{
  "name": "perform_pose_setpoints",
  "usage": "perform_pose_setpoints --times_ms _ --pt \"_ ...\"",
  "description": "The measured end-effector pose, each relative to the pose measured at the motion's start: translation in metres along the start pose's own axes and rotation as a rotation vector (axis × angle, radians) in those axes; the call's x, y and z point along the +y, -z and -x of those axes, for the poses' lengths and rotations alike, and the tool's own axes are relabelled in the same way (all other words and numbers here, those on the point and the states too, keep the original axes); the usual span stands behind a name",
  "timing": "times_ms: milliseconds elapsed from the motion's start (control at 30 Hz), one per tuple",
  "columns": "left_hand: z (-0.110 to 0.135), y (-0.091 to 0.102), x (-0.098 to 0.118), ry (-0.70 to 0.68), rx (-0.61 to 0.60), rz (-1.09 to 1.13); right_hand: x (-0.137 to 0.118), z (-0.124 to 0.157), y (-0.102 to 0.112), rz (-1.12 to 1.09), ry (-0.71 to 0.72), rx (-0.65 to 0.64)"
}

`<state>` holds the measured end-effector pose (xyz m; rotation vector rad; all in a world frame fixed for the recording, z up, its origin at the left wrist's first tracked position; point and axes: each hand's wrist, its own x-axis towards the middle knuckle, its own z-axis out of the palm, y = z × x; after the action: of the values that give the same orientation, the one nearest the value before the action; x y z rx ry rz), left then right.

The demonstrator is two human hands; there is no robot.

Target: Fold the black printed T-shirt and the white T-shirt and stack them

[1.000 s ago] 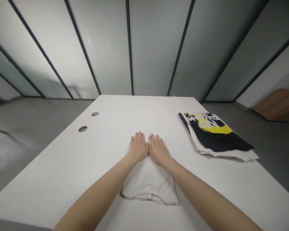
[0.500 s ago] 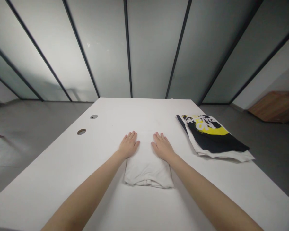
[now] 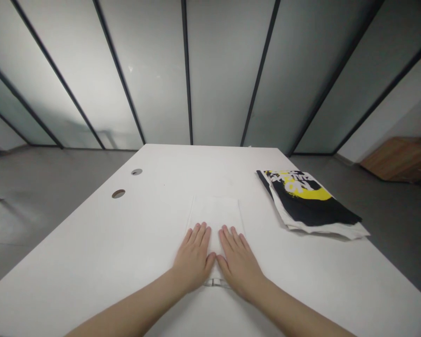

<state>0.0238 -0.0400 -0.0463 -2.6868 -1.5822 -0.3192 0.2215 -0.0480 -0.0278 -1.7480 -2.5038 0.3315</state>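
Observation:
A folded white shirt (image 3: 215, 213) lies flat on the white table (image 3: 91, 262) in front of me. My left hand (image 3: 194, 255) rests palm down on its left half, fingers stretched out. On the right half my right hand (image 3: 240, 260) lies flat in the same way, with the two thumbs almost touching in the middle. The near edge of the shirt, with part of its collar, shows between my wrists; the rest of that edge is hidden under the hands.
To the right lies a stack of folded shirts (image 3: 312, 206), the top one black with a yellow and white print. Two round holes, a far one (image 3: 136, 172) and a nearer one (image 3: 118, 193), pierce the table's left side. Frosted glass panels (image 3: 221, 70) stand behind the table.
Both hands have slid over the shirt toward me and closer together. Its far part is now uncovered, and most of its near edge is now hidden.

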Motion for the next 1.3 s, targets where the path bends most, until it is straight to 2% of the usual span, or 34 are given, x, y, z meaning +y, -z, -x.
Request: perform_pose_setpoints --times_ms 133,267,367,567,667,733,800,867,967,1067,1133,1233,1300 --pt "0.023 0.006 -0.005 0.006 -0.025 0.018 0.007 0.016 -0.006 -0.017 0.023 0.014" --pt "0.023 0.007 -0.001 0.039 -0.068 0.053 0.008 0.009 -0.01 -0.032 0.043 0.041" --pt "0.001 0.007 -0.005 0.097 -0.072 0.055 0.015 -0.017 -0.003 -0.023 0.096 0.046" --pt "-0.075 0.013 -0.032 0.219 -0.089 0.026 0.049 -0.103 0.03 -0.005 0.148 -0.001" --pt "-0.092 0.013 -0.031 0.291 -0.074 0.001 0.064 -0.133 0.039 -0.018 0.227 -0.001" --pt "-0.086 0.015 -0.021 0.297 -0.057 -0.026 0.074 -0.141 0.039 -0.009 0.236 0.041" --pt "-0.07 0.021 -0.006 0.283 -0.046 -0.059 0.086 -0.143 0.039 0.01 0.205 0.102" --pt "-0.049 0.033 0.011 0.266 -0.059 -0.075 0.099 -0.141 0.04 0.018 0.179 0.119" --pt "-0.023 0.057 0.034 0.175 -0.156 -0.014 0.108 -0.133 0.045 0.019 0.115 0.095" --pt "-0.019 0.076 0.043 0.074 -0.256 0.115 0.092 -0.119 0.049 0.005 0.028 0.141" --pt "-0.029 0.077 0.036 0.061 -0.211 0.17 0.067 -0.103 0.046 -0.04 0.048 0.169" --pt "-0.049 0.061 0.007 0.143 -0.031 0.151 0.029 -0.079 0.033 -0.093 0.15 0.13" --pt "-0.058 0.046 -0.019 0.203 0.002 0.112 0.016 -0.069 0.024 -0.084 0.126 0.079"
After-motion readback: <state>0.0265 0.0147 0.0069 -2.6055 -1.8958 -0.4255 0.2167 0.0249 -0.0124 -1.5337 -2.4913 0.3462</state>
